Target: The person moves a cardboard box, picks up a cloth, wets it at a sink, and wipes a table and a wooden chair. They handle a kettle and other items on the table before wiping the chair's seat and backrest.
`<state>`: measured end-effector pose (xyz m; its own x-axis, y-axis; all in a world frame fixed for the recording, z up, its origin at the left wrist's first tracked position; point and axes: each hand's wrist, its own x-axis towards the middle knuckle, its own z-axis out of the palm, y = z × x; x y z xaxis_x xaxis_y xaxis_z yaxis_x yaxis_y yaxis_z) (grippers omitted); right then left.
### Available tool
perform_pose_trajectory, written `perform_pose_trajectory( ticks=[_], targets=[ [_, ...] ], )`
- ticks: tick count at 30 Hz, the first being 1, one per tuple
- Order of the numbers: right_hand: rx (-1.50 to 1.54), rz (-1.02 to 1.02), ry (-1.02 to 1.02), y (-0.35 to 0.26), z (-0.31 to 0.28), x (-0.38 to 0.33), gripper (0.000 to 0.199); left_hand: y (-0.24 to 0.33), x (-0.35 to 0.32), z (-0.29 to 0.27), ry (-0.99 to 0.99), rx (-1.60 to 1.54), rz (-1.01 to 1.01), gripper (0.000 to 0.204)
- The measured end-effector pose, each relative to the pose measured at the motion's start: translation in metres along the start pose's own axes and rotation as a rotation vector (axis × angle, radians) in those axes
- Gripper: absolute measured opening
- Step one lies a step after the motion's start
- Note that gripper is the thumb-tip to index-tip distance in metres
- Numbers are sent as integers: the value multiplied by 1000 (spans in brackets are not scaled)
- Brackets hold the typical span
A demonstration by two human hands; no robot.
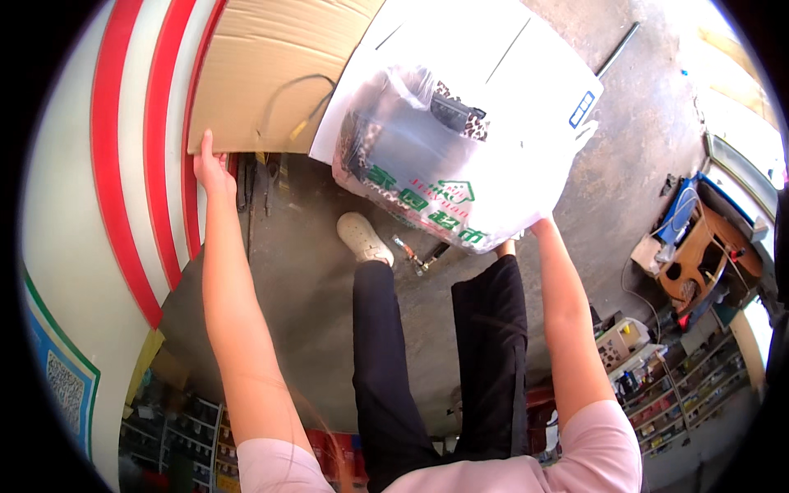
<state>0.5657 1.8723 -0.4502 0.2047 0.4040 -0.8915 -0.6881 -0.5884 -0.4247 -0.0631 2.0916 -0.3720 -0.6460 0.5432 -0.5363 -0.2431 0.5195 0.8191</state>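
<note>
A white cardboard box (545, 83) is in front of me, its brown cardboard panel (275, 78) reaching to the left. My left hand (214, 171) is closed on the near left corner of that panel, one finger lying on top. On the box rests a clear plastic shopping bag (411, 177) with green and red print. Leopard-print cloth (475, 126) and something dark show inside it. At the right near edge, my right hand (540, 227) grips the box, most of its fingers hidden beneath.
A red-and-white striped wall (123, 156) curves along the left. On the concrete floor (308, 238), a small metal fitting (408, 253) lies beside my light shoe (362, 237). A brown wooden piece (699, 259) and shelves of small goods (678, 398) stand at the right.
</note>
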Motion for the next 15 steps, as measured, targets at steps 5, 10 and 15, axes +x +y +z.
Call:
perform_pose_trajectory(
  ticks=[5,10,15],
  targets=[
    [15,14,-5,-16,7,-7,63,32,-82,-15,-294,115,100,42],
    [122,-9,7,5,17,-1,68,64,-144,16,-494,1012,404,40],
    [196,7,61,15,27,-31,74,19,-232,40,-476,1255,688,28]
  ],
)
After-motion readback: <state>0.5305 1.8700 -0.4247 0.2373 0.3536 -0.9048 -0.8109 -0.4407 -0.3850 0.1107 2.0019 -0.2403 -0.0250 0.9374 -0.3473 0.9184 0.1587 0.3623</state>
